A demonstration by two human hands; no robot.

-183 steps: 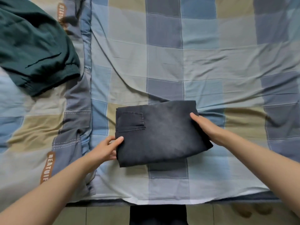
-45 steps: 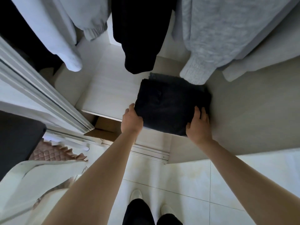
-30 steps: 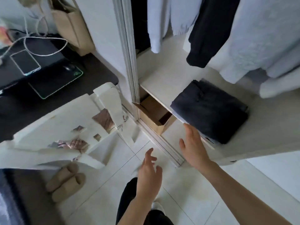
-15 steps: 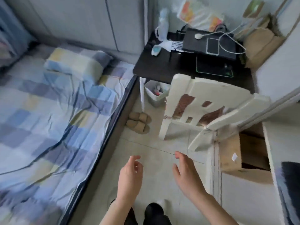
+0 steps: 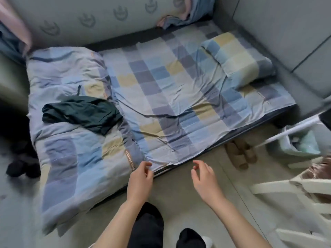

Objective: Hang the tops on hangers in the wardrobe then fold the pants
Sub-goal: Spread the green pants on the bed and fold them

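Observation:
A crumpled dark green garment [image 5: 82, 113] lies on the left part of the bed [image 5: 179, 97], on top of the checked quilt. My left hand [image 5: 140, 179] hangs over the bed's near edge with loosely curled fingers and holds nothing. My right hand [image 5: 204, 178] hovers over the floor beside it, fingers relaxed and empty. Both hands are well short of the green garment. The wardrobe and the folded dark pants are out of view.
A checked pillow [image 5: 238, 58] lies at the bed's far right. Brown slippers [image 5: 240, 153] sit on the floor by the bed, a waste bin [image 5: 293, 145] further right, a white chair [image 5: 295, 194] at the right edge. Dark clothes [image 5: 21, 167] lie at far left.
After I set the folded pants on the wardrobe shelf and let go, my view swung round from the wardrobe to the bed. Both empty hands now hang in front of the bed's edge.

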